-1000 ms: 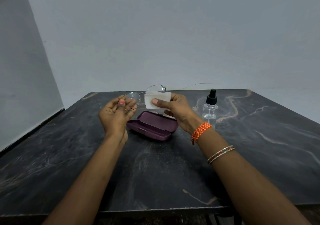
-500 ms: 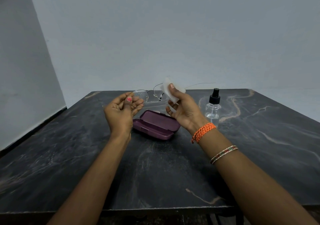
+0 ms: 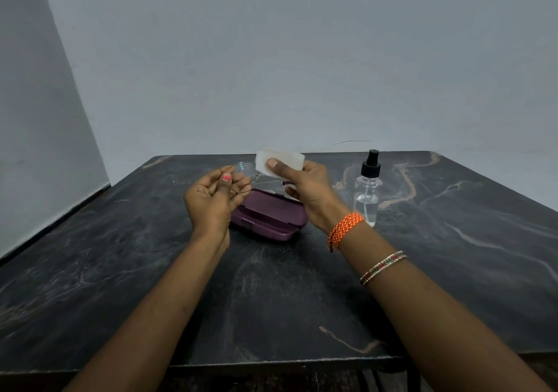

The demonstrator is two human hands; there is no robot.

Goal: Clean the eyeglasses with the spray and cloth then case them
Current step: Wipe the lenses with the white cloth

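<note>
Pinching the eyeglasses [image 3: 243,175] by the rim of one lens, the left hand [image 3: 215,203] has its thumb, with a pink-painted nail, up against the frame and its fingers curled behind the lens; droplets speckle that lens. Right hand [image 3: 308,192] grips a folded white cloth [image 3: 279,160], thumb pressed on the front face, fingers hidden behind it. Cloth covers the other lens, so whether it touches the glass cannot be told. A thin temple arm runs out to the right past the cloth. Both hands are raised above the bench [image 3: 120,271], close together, with the glasses spanning the gap between them. An orange braided wristband [image 3: 345,230] sits on the right wrist, with thin beaded bangles [image 3: 383,267] further up the forearm. Directly below and behind the hands, a purple glasses case [image 3: 268,215] lies on the dark marbled bench top; whether its lid is up cannot be told. Just right of the case stands the clear spray bottle [image 3: 367,192], upright, black pump top on, some liquid inside. A pale wall [image 3: 271,59] rises behind the bench.
</note>
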